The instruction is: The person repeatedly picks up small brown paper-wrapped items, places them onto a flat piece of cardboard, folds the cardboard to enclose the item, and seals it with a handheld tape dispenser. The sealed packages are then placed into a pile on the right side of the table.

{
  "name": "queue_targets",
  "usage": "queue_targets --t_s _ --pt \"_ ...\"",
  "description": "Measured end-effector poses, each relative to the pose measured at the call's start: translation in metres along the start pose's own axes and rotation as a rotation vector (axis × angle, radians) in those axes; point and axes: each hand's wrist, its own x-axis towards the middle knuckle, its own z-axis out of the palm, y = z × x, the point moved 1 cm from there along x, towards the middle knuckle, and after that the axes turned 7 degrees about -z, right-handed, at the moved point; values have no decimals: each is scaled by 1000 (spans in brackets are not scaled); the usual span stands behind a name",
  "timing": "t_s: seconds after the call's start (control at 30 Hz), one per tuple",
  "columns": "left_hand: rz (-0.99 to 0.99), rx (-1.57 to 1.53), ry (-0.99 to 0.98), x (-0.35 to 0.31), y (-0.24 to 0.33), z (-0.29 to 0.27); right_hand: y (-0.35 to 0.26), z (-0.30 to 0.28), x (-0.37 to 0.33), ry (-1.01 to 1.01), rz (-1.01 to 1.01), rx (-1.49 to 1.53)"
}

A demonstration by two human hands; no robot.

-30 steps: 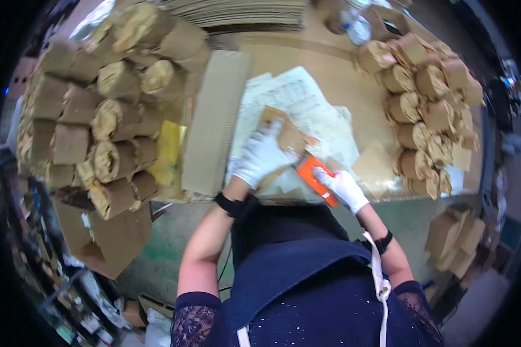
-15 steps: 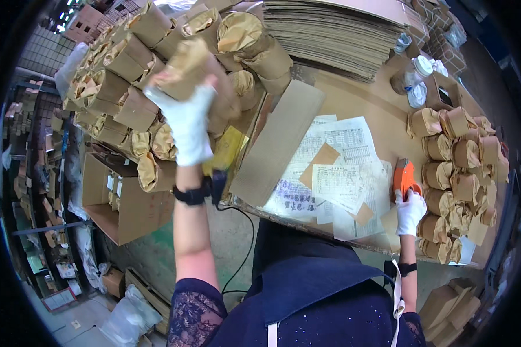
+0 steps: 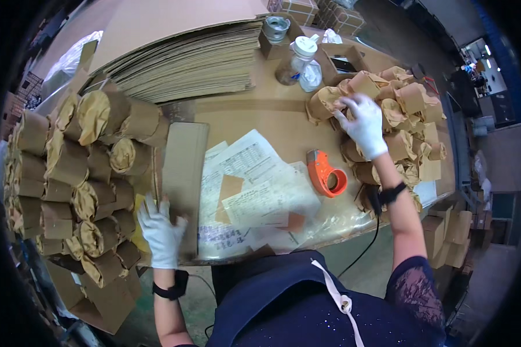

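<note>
My left hand [image 3: 161, 233], in a white glove, rests with fingers spread beside a flat cardboard strip [image 3: 185, 168] at the table's left, with nothing in it. Close by it is the large stack of brown paper-wrapped packages [image 3: 61, 153]. My right hand [image 3: 363, 126], also gloved, reaches to the right-hand stack. Its fingers and thumb are apart, the fingertips against a wrapped package [image 3: 323, 105] at that stack's near-left corner; a firm grip does not show. An orange tape dispenser [image 3: 326, 174] lies on the table, apart from both hands.
Printed papers [image 3: 255, 191] cover the table's middle. Flat cardboard sheets [image 3: 185, 63] are piled at the back left. A lidded jar [image 3: 295, 61] and an open box [image 3: 341, 61] stand at the back. An open carton [image 3: 101, 298] sits below the left stack; a cable [image 3: 364, 251] hangs by my right arm.
The view has turned right. My left hand has let go of a wrapped package and come back to the table's near edge. My right hand has left the tape dispenser for the right stack.
</note>
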Motion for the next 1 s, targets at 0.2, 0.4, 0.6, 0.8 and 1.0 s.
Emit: queue_targets --t_s 0.2,0.4,0.6,0.8,1.0 --pt "-391 -136 -431 -57 13 35 110 19 79 -610 364 -179" --pt "-259 -232 -216 -35 21 3 178 36 39 -630 543 500" --pt "-90 -322 -331 -42 123 -27 25 -36 34 -195 129 -211" --pt "259 -382 -591 -111 130 46 -125 -58 -17 -233 772 1193" --pt "513 -329 -95 -155 98 41 -297 18 -82 -605 1183 1821"
